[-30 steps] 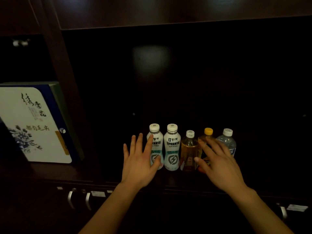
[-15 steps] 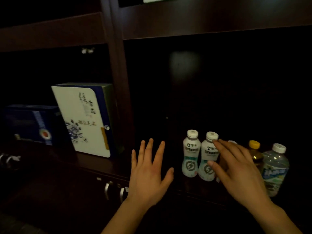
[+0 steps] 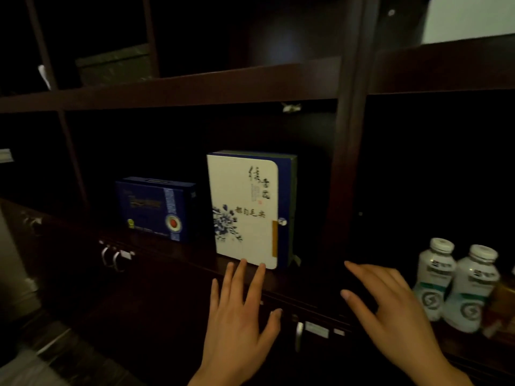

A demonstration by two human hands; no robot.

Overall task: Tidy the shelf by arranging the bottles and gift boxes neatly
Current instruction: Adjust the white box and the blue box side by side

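Dim dark-wood shelf (image 3: 195,84), vertical post (image 3: 348,162) splitting two bays.

White gift box (image 3: 242,210) stands upright just beyond the left hand (image 3: 237,324) fingertips: blue floral print, black brush calligraphy in Chinese, a red seal mark, orange strip by the blue spine. Characters too blurred to read with confidence. Blue gift box (image 3: 156,208) stands to the left of it, farther from the fingers; pale vertical band, round red-centred emblem, gold lettering unreadable.

Two white bottles (image 3: 457,285), white caps, side by side just right of the right hand (image 3: 390,319); teal band and a grey circular lightning-style logo on each, dark label text illegible. A sliver of amber bottle (image 3: 501,299) at the frame edge.

Left hand fingers spread flat, empty, tips overlapping the white box's lower edge; contact cannot be told. Right hand fingers splayed, empty, apart from the bottles.

Against half a second ago: view has swung left; boxes now sit centre, bottles pushed to the right margin, the yellow-capped and clear bottles out of frame. Right hand has left the bottle caps; both hands now lie nearer the white box.

Metal pulls (image 3: 113,256) below the shelf edge.
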